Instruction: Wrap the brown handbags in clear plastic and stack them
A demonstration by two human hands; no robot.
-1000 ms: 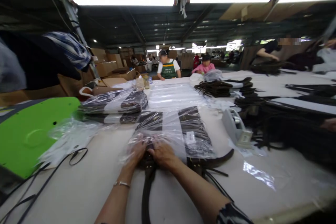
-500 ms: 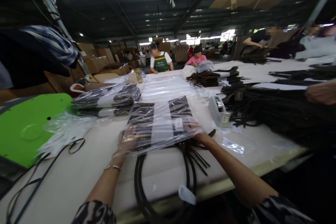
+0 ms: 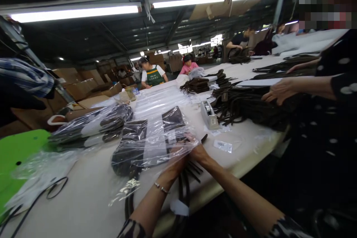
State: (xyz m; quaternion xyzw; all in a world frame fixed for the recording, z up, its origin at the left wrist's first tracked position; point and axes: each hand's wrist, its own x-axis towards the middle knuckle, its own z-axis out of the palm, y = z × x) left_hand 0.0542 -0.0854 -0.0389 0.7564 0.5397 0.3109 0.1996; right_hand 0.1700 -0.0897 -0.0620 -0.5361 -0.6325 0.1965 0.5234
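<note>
A dark brown folded fabric item (image 3: pixel 129 148), wrapped by a white paper band (image 3: pixel 154 139), lies before me inside a clear plastic bag (image 3: pixel 125 189). Long dark straps (image 3: pixel 184 186) hang from its near side over the table edge, with a white tag (image 3: pixel 179 207) on them. My left hand (image 3: pixel 178 153) has come across to the item's right side, its fingers closed on the plastic and partly veiled by it. Close beside it, my right hand (image 3: pixel 195 148) also grips the plastic at the right edge. Glare and blur hide the fingertips.
A tape dispenser (image 3: pixel 209 115) and small printed packet (image 3: pixel 223 146) sit to the right. Wrapped items (image 3: pixel 95 122) are stacked at left, near a green panel (image 3: pixel 25 156) and black cable (image 3: pixel 36 200). A co-worker's hand (image 3: pixel 281 90) rests over a dark pile (image 3: pixel 251 100).
My left hand has moved from the item's left side to its right, beside my right hand. The plastic now spreads loose at the near left. The view has turned right, showing more of a co-worker.
</note>
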